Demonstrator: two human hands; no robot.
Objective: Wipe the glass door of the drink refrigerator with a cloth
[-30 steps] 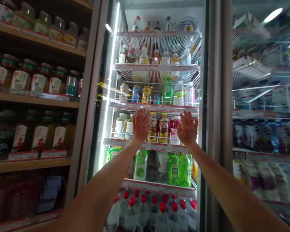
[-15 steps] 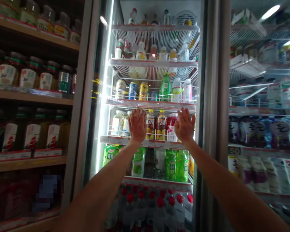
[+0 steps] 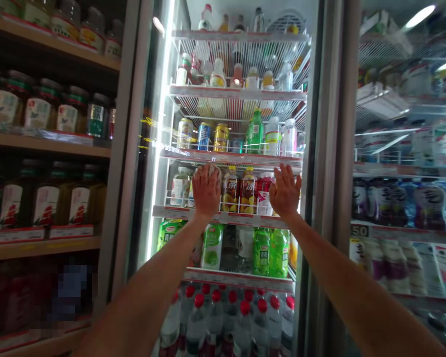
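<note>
My left hand (image 3: 206,191) lies against the glass door of a lit drinks fridge, in front of the bottle shelf. Under its fingers a pale crumpled cloth (image 3: 217,170) shows at the fingertips, mostly hidden by the hand. To the right, my right hand (image 3: 285,191) rests on the same glass with its fingers spread and nothing in it. Between the two hands, behind the glass, stand brown bottles with yellow caps (image 3: 248,191) and a dark pink bottle (image 3: 264,196).
Steel door frames (image 3: 329,148) border the fridge. Wooden shelves (image 3: 44,144) of jars and bottles stand on the left. A second glass-fronted section with purple-labelled bottles (image 3: 430,203) is on the right. Red-capped bottles (image 3: 244,322) fill the bottom.
My left hand has shifted slightly to the left with the cloth. My right hand stays almost in place on the glass. The view has tilted a little.
</note>
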